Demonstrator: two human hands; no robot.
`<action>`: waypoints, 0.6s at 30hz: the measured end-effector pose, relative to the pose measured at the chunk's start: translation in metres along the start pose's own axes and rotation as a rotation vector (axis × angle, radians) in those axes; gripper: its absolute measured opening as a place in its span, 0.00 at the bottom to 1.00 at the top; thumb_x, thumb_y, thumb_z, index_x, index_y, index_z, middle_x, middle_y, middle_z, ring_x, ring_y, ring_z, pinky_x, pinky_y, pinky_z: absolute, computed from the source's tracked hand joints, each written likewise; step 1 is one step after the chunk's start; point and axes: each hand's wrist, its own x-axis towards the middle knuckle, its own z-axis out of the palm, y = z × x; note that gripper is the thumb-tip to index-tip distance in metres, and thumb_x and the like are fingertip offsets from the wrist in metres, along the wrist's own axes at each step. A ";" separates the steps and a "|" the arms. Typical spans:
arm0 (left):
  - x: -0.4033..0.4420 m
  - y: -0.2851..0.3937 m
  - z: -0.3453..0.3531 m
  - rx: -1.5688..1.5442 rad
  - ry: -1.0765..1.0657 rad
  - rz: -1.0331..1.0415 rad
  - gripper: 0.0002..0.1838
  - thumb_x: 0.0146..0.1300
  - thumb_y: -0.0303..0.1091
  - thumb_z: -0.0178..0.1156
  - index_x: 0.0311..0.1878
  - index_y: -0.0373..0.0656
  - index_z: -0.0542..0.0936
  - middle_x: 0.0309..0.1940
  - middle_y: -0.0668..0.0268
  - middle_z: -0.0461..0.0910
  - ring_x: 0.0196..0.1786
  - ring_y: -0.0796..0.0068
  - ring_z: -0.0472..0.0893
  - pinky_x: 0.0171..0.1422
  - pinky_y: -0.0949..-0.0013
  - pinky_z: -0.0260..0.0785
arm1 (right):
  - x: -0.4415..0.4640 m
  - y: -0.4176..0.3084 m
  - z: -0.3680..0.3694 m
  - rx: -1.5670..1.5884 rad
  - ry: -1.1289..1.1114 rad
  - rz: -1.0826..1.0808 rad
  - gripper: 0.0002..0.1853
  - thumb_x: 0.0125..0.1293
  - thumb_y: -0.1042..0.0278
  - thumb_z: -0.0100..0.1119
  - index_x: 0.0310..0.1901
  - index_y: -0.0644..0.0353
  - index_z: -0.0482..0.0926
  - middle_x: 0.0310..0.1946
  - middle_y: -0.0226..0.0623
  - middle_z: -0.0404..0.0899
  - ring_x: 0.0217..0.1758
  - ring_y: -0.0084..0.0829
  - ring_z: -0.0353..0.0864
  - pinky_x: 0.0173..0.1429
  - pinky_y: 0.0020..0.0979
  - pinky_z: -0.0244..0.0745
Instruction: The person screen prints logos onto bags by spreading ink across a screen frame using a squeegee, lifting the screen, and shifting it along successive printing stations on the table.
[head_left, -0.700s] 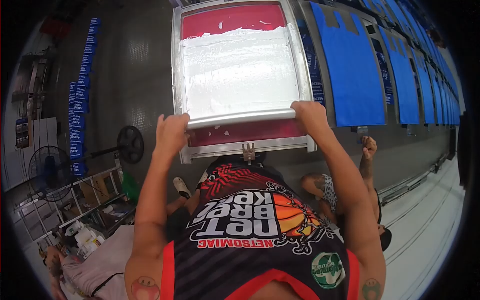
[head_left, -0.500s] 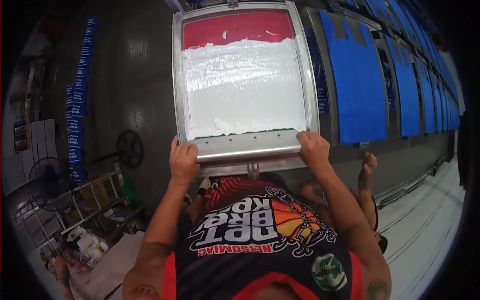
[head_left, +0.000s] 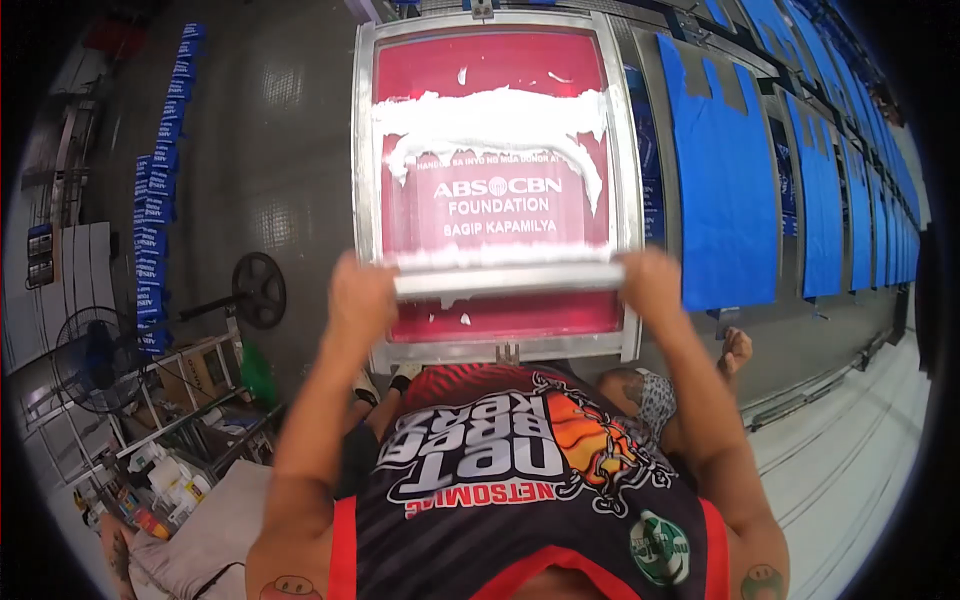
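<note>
A metal-handled squeegee (head_left: 505, 284) lies crosswise over the near part of a screen-printing frame (head_left: 627, 200). My left hand (head_left: 362, 297) grips its left end and my right hand (head_left: 650, 287) its right end; both are blurred. Thick white ink (head_left: 490, 115) forms a ragged band across the upper part of the red mesh (head_left: 470, 50), with a thinner ridge along the squeegee's far side. Between them, white lettering (head_left: 498, 205) shows on the red, reading "ABS-CBN Foundation". A few white specks sit on the mesh on my side of the squeegee.
Blue sheets (head_left: 715, 200) lie in a long row to the right. Another person's hand (head_left: 738, 348) is near my right arm. Printed blue pieces (head_left: 155, 200) line the left, near a black handwheel (head_left: 259, 290) and a fan (head_left: 95, 360).
The wide white ink layer has been swept off the middle of the mesh, uncovering the lettering. Ink now gathers in a far band. Both hands still hold the squeegee at the near side.
</note>
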 end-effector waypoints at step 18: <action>0.256 0.024 0.001 0.037 -0.251 -0.005 0.22 0.43 0.40 0.74 0.42 0.42 0.83 0.42 0.53 0.84 0.49 0.52 0.82 0.56 0.54 0.73 | 0.166 0.006 -0.041 -0.012 0.700 -0.061 0.22 0.52 0.61 0.70 0.49 0.57 0.78 0.36 0.43 0.81 0.43 0.47 0.80 0.47 0.42 0.75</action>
